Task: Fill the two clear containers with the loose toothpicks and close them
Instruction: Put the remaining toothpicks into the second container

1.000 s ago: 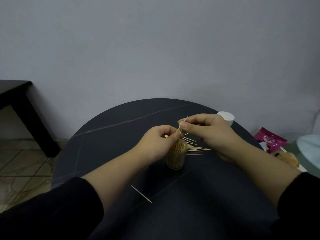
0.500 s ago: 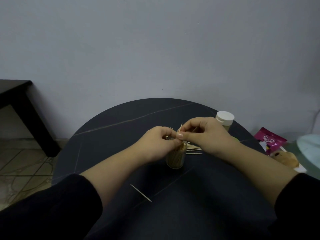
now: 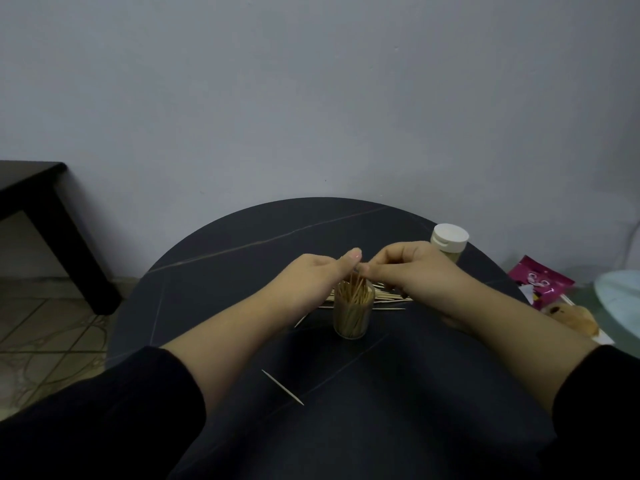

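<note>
An open clear container (image 3: 352,311), packed with upright toothpicks, stands at the middle of the round dark table (image 3: 242,271). My right hand (image 3: 415,270) reaches over its mouth, fingertips pinching the tops of toothpicks that stick out. My left hand (image 3: 311,275) hovers just left of the mouth with thumb and forefinger pressed together; anything between them is hidden. Loose toothpicks (image 3: 389,299) lie behind the container. One toothpick (image 3: 282,388) lies alone near the front, another (image 3: 300,321) to the container's left. A second container (image 3: 449,241) with a white lid stands at the back right.
A pink packet (image 3: 542,282) and a snack (image 3: 571,317) lie off the table's right edge, beside a pale blue round object (image 3: 620,299). A black side table (image 3: 41,202) stands at left against the grey wall. Tiled floor shows below it.
My left hand has come off the container and risen to the left, so the container shows in full. My right hand has dropped lower over the mouth. The lidded container is uncovered.
</note>
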